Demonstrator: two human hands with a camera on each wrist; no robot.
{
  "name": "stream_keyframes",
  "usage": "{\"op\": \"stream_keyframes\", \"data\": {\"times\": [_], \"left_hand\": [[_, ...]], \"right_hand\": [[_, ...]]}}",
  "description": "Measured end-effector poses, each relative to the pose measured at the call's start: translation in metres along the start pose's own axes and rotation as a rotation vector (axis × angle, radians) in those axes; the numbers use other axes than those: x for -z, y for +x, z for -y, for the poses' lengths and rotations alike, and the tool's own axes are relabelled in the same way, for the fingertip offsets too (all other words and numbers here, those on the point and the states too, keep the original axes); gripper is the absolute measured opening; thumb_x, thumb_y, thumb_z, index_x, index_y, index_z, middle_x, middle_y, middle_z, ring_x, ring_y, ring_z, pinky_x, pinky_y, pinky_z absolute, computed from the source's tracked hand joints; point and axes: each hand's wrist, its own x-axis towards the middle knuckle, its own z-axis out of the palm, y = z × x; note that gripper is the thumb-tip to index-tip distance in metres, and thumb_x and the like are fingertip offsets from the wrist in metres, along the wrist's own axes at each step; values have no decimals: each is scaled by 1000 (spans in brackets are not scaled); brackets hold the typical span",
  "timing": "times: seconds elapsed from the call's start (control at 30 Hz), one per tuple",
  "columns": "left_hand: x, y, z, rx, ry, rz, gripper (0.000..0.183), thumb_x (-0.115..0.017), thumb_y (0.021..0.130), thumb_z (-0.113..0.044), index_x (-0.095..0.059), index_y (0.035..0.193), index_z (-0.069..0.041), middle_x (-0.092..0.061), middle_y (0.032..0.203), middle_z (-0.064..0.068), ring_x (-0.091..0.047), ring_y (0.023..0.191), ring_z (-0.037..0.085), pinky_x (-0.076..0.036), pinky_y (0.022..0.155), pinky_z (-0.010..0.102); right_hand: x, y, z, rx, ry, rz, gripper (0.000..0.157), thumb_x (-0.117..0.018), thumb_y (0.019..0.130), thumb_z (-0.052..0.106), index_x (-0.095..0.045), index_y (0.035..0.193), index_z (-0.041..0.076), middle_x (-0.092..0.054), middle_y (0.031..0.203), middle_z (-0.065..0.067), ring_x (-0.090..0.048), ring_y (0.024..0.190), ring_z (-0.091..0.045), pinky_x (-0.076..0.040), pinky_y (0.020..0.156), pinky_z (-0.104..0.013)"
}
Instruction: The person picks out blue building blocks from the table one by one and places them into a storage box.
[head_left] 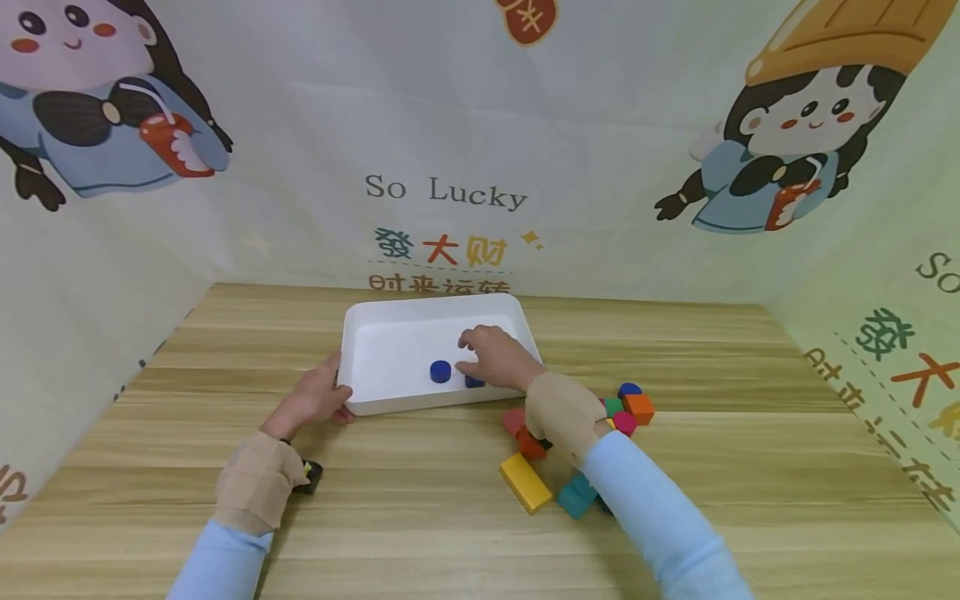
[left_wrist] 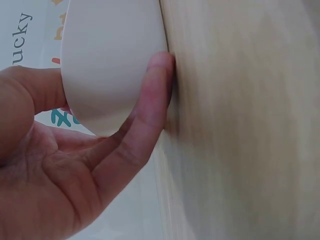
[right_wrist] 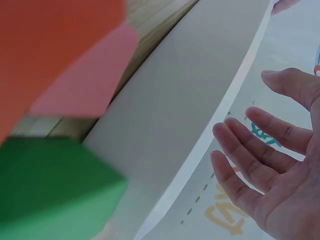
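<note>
A shallow white tray (head_left: 405, 310) stands on the wooden table near the back wall. My left hand (head_left: 318, 393) holds it at its front left corner; in the left wrist view the thumb hooks over the rim and the fingers curl against the outer wall (left_wrist: 110, 60). My right hand (head_left: 498, 358) is over the tray's right half with spread, loosely bent fingers and nothing between them, as the right wrist view also shows. Inside the tray lie a blue round block (head_left: 440, 372) and, partly hidden under the right hand, another blue block (head_left: 473, 382).
Right of the tray lies a pile of coloured blocks, partly covered by the right forearm: a yellow block (head_left: 526, 483), a teal block (head_left: 577, 497), an orange block (head_left: 639, 408), a green block (right_wrist: 60, 185) and others. A printed cloth (head_left: 450, 125) walls the table's back and sides.
</note>
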Motion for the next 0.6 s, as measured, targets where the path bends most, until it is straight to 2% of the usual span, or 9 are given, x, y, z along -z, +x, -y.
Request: {"op": "stream_keyframes", "data": {"times": [0.3, 0.6], "left_hand": [[0, 0, -2, -7, 3, -6, 42, -38, 81, 9, -25, 120, 15, -52, 82, 31, -59, 50, 19, -54, 47, 30], [-1, -2, -4, 8, -3, -5, 43, -38, 82, 9, -24, 123, 15, -52, 84, 32, -59, 51, 19, -54, 47, 31]], "right_hand": [[2, -12, -14, 15, -15, -66, 28, -60, 83, 18, -60, 102, -4, -61, 94, -16, -57, 85, -24, -49, 79, -32], [7, -22, -21, 20, -24, -83, 26, -61, 83, 16, -61, 100, -4, -61, 92, -16, -56, 82, -24, -50, 77, -32]]}}
